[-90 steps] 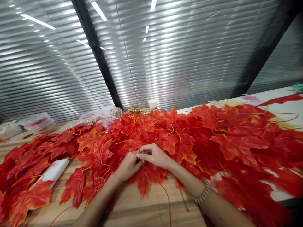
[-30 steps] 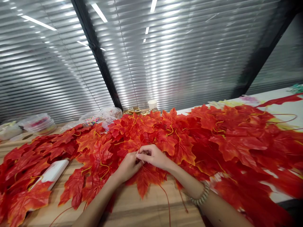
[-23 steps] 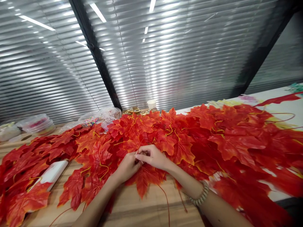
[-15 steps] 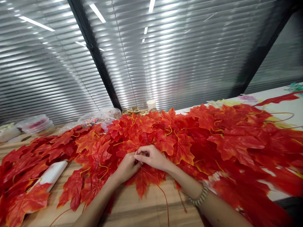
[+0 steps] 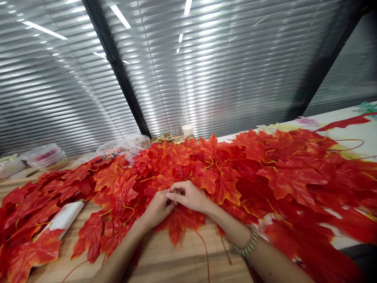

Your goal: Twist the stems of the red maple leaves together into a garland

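Observation:
My left hand (image 5: 160, 206) and my right hand (image 5: 188, 195) meet at the middle of the table, fingertips pinched together. What they grip is mostly covered by the fingers; a thin reddish strand shows at the fingertips. Just below them lies an orange-red artificial maple leaf (image 5: 178, 228), its points toward me. From its right side a thin red cord (image 5: 205, 247) trails down over the wood. Around and behind both hands spreads a thick pile of artificial maple leaves (image 5: 228, 184) with yellow stems.
A white box-like object (image 5: 66, 218) lies partly under leaves on the left of the wooden table (image 5: 176, 263). Clear plastic containers (image 5: 45, 155), a clear bag (image 5: 132, 143) and a white paper cup (image 5: 187, 129) stand at the back, before slatted blinds (image 5: 220, 70). A white surface (image 5: 353, 133) adjoins on the right.
Both hands keep their pinched pose at the same spot. The view has shifted very slightly; no leaf has visibly moved.

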`<state>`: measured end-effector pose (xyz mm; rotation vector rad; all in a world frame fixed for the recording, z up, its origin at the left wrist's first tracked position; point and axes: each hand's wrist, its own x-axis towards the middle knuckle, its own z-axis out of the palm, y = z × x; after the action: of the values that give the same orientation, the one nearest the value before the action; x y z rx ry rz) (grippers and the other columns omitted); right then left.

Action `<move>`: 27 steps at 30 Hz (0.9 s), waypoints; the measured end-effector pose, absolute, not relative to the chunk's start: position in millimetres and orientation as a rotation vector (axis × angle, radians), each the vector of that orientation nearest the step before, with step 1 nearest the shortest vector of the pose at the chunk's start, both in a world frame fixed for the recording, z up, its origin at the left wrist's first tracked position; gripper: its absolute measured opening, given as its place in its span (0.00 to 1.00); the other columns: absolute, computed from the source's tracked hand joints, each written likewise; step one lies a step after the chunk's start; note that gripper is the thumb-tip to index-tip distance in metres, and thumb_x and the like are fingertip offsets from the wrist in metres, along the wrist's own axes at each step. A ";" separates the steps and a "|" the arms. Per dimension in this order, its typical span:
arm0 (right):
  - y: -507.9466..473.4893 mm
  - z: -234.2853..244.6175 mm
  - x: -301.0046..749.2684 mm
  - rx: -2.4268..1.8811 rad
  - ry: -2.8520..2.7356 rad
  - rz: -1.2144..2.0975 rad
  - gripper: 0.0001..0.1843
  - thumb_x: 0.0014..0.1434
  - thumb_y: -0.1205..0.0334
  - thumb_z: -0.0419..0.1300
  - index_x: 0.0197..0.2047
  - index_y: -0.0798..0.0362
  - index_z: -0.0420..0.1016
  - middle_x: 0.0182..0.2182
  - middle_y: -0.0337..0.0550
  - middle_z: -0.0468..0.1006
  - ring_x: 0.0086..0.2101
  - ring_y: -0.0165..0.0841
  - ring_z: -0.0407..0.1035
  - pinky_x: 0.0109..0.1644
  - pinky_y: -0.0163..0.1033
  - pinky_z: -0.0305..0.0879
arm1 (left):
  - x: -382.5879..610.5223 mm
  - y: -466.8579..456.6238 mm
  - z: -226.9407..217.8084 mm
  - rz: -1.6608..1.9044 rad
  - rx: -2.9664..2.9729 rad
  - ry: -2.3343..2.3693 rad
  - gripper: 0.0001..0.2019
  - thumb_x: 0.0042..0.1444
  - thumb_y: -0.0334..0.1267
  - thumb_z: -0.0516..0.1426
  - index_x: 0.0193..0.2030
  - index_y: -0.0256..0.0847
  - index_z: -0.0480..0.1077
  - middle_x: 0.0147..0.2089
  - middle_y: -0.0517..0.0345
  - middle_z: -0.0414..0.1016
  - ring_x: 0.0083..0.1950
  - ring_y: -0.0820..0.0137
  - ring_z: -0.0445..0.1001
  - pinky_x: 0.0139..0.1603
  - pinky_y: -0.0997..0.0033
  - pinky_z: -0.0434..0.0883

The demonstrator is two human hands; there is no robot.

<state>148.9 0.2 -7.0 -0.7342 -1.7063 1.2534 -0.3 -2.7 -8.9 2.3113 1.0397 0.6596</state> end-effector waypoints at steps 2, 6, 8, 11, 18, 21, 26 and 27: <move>0.1 -7.1 148.9 -0.731 -1.705 1.251 0.07 0.52 0.64 0.58 0.24 0.56 0.70 0.19 0.35 0.67 0.21 0.25 0.58 0.26 0.31 0.54 | -0.5 -2.9 -9.2 0.650 2.311 1.038 0.07 0.51 0.25 0.49 0.31 0.36 0.67 0.31 0.57 0.72 0.32 0.72 0.71 0.32 0.76 0.66; -0.1 -7.0 149.0 -0.737 -1.705 1.257 0.08 0.52 0.64 0.58 0.24 0.56 0.70 0.19 0.35 0.67 0.21 0.25 0.58 0.26 0.31 0.54 | -0.7 -2.7 -9.3 0.647 2.289 1.032 0.07 0.51 0.24 0.49 0.31 0.35 0.67 0.31 0.57 0.72 0.32 0.72 0.71 0.32 0.76 0.66; -0.2 -6.6 149.0 -0.733 -1.701 1.260 0.07 0.52 0.64 0.58 0.24 0.56 0.70 0.19 0.35 0.67 0.21 0.25 0.58 0.26 0.31 0.54 | -0.8 -2.1 -9.4 0.646 2.276 1.031 0.08 0.51 0.24 0.49 0.31 0.35 0.67 0.31 0.57 0.72 0.32 0.72 0.70 0.32 0.76 0.65; -0.6 -5.5 149.1 -0.728 -1.696 1.260 0.07 0.52 0.64 0.58 0.24 0.56 0.70 0.19 0.35 0.67 0.21 0.25 0.58 0.26 0.31 0.54 | -1.2 -1.2 -10.0 0.645 2.268 1.032 0.08 0.50 0.24 0.49 0.30 0.35 0.67 0.30 0.57 0.72 0.31 0.72 0.70 0.31 0.76 0.65; -2.0 -4.2 149.5 -0.733 -1.695 1.269 0.08 0.52 0.63 0.58 0.24 0.56 0.70 0.19 0.35 0.66 0.21 0.25 0.58 0.26 0.31 0.55 | -2.5 -0.4 -11.4 0.661 2.267 1.022 0.07 0.49 0.24 0.49 0.29 0.34 0.67 0.28 0.58 0.70 0.29 0.73 0.68 0.29 0.77 0.63; -1.8 -4.7 149.4 -0.730 -1.697 1.273 0.07 0.52 0.64 0.58 0.24 0.56 0.69 0.18 0.34 0.66 0.21 0.25 0.57 0.26 0.31 0.54 | -2.3 -0.7 -10.8 0.662 2.264 1.022 0.08 0.49 0.24 0.48 0.29 0.34 0.67 0.27 0.58 0.70 0.28 0.73 0.68 0.29 0.77 0.63; -1.5 -5.4 149.1 -0.716 -1.697 1.276 0.07 0.52 0.65 0.57 0.24 0.57 0.69 0.18 0.35 0.66 0.21 0.25 0.57 0.25 0.31 0.54 | -2.1 -0.8 -10.2 0.666 2.264 1.026 0.08 0.49 0.23 0.48 0.29 0.34 0.67 0.27 0.59 0.69 0.28 0.74 0.67 0.29 0.78 0.63; -1.5 -5.5 149.2 -0.715 -1.697 1.277 0.07 0.52 0.65 0.57 0.24 0.57 0.69 0.18 0.35 0.66 0.21 0.25 0.58 0.25 0.31 0.54 | -2.0 -0.6 -10.3 0.668 2.263 1.026 0.08 0.48 0.23 0.48 0.28 0.34 0.67 0.27 0.59 0.69 0.28 0.74 0.67 0.29 0.78 0.63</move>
<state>149.2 -1.5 -5.5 -0.7147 -1.6973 1.2766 -2.0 -0.6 -10.3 2.2629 1.0255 0.6676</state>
